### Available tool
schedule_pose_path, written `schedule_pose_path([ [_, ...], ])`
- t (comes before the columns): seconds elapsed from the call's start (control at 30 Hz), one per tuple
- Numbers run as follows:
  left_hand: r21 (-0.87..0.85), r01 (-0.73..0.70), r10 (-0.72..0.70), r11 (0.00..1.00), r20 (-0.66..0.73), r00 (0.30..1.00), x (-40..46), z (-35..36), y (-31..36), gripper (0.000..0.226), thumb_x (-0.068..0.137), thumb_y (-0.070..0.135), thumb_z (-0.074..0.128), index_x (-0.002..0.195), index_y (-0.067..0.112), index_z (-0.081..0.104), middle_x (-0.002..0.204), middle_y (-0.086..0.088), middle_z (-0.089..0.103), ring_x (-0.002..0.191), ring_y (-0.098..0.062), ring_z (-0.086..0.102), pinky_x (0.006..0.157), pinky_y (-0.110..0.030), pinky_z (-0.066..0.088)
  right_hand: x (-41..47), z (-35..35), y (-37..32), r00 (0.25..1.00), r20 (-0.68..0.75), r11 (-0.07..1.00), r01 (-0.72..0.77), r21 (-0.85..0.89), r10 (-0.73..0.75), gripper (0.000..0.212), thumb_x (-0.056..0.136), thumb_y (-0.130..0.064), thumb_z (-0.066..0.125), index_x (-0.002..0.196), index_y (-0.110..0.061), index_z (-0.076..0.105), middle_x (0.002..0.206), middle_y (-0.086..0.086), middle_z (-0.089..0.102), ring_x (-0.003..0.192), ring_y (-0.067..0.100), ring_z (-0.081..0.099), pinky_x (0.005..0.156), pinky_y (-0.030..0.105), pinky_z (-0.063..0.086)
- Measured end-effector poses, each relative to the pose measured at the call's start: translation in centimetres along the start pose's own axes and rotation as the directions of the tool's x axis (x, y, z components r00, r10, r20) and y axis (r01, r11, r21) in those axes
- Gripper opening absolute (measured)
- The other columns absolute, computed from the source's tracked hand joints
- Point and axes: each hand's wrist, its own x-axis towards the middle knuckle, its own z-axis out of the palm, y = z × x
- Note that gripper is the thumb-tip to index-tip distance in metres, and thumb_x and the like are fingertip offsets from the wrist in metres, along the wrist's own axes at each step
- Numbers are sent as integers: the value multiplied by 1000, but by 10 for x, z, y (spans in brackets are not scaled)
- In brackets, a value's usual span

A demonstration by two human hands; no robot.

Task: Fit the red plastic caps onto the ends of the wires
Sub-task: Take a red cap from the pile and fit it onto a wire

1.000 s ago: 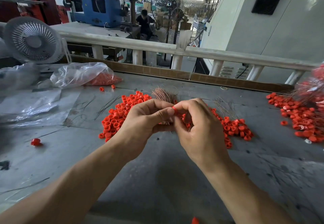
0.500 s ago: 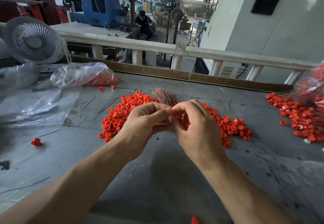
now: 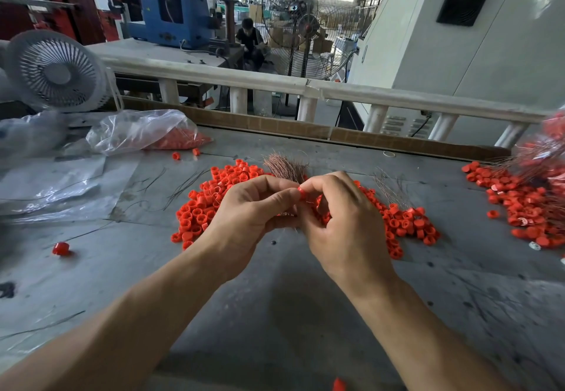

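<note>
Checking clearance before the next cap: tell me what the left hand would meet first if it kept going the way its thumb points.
Almost at once, the red cap pinched at the right hand: the left hand points its thumb right at it. Depth between the fingertips is unclear, but they look touching.

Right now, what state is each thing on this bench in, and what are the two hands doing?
Left hand: grips the wire bundle.
Right hand: pinches a red cap.
Red cap: held between the fingertips.
Wire bundle: fanned out above the hands.
Cap pile: loose on the bench.
Plastic bag: lying open, caps inside.
Desk fan: upright; cannot tell if spinning.
</note>
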Motion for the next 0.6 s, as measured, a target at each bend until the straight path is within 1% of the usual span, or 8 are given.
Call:
schedule_pose_path([
  [0.1, 5, -10, 10, 1000, 1, 1000, 0, 0, 0, 35, 82, 14, 71, 107, -9, 65, 95, -19, 70, 87, -26, 69, 75, -32, 61, 0, 0, 0, 1000, -17, 1000, 23, -4, -23, 10, 92, -20, 75, 97, -14, 69, 93, -4, 64, 81, 13, 61, 66, 31, 51],
  [0.3, 19, 7, -7, 1000, -9, 1000, 0, 0, 0, 27, 81, 15, 72, 102, -2, 67, 90, -17, 66, 83, -23, 67, 79, -35, 61, 0, 2, 1, 997, -55, 998, 57, -11, -57, 9, 90, -15, 76, 96, -12, 71, 94, -2, 67, 86, 18, 66, 70, 35, 54],
  [0.47, -28, 27, -28, 999, -20, 999, 0, -1, 1, 31, 78, 14, 73, 103, -3, 68, 84, -15, 66, 82, -26, 66, 78, -33, 59, 0, 3, 1, 998, -56, 997, 38, 61, -34, 9, 88, -11, 77, 95, -11, 72, 93, -3, 67, 86, 16, 65, 72, 34, 54],
  [0.6, -48, 47, -48, 998, -11, 999, 1, -1, 0, 28, 76, 16, 74, 99, 0, 70, 80, -13, 67, 80, -23, 67, 78, -32, 59, 0, 2, 2, 999, -54, 993, 5, 119, 2, 8, 88, -10, 78, 94, -9, 73, 91, -3, 67, 86, 14, 65, 75, 33, 54],
])
